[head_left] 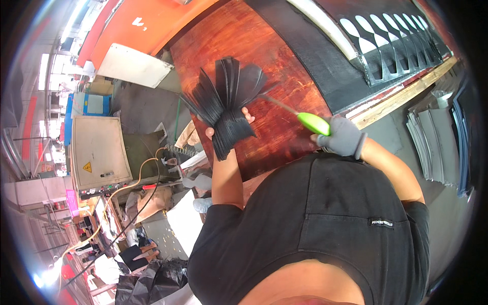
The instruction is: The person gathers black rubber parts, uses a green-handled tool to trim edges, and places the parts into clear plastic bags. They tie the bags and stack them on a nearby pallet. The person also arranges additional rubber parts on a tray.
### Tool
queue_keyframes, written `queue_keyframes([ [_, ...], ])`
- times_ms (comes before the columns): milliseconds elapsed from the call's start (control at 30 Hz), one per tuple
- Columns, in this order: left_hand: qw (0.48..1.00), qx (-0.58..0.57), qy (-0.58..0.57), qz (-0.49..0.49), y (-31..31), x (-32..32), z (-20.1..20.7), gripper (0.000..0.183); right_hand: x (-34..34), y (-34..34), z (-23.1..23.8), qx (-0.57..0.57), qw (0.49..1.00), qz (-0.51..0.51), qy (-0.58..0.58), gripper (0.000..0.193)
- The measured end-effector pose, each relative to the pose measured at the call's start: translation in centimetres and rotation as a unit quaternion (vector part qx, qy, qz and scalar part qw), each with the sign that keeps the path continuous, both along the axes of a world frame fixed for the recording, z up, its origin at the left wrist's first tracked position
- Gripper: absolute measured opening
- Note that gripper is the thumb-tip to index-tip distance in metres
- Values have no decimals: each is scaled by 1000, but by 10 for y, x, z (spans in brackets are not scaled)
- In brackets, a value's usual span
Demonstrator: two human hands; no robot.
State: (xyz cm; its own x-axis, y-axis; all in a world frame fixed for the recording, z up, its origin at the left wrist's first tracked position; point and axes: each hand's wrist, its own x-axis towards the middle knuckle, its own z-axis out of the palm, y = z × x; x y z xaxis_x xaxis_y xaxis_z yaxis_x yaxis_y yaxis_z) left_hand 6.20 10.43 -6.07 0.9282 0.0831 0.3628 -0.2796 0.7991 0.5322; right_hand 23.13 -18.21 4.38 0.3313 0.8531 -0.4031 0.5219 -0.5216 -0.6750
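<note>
A thick bundle of thin black cut pieces (230,114) is gripped in my bare left hand (248,116). Its fingers wrap round the narrow waist of the stack, and the upper ends fan apart in several clumps. In a grey glove, my right hand (343,138) is closed on the bright green handle of a thin-shafted metal tool (313,123). The shaft points left toward the fanned pieces. Its far end meets their right edge in the picture; whether it touches them, I cannot tell. Both hands are over the front of a reddish-brown work board (279,124).
A black sheet with rows of cut-out shapes (389,68) lies at the far right, beside a white bar (325,25). A wooden rail (401,94) edges the table. Sheets (432,142) stand at right; an orange machine (152,23) and grey electrical cabinet (101,150) stand left.
</note>
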Motion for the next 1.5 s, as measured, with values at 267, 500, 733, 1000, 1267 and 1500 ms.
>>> queue_keyframes([
  [267, 997, -71, -3, 17, -4, -6, 4, 95, -7, 22, 7, -40, 998, 47, -17, 45],
  [500, 996, -61, -12, 60, 2, -4, 7, 80, -8, 9, -7, 31, 994, 101, 1, 46],
  [733, 989, -37, 75, 120, -10, -8, 11, 82, 81, -65, -42, 98, 907, -379, 156, 28],
  [1000, 985, 51, 69, 149, -6, 1, 32, 82, 6, -65, -37, 65, 974, 160, -147, 26],
  [1267, 987, 21, 79, 140, -33, 13, 37, 80, 107, -159, -45, 260, 740, -602, 153, 30],
  [1500, 988, 84, 70, 109, -40, 6, 70, 82, 90, -154, -16, 231, 881, -391, 134, 28],
])
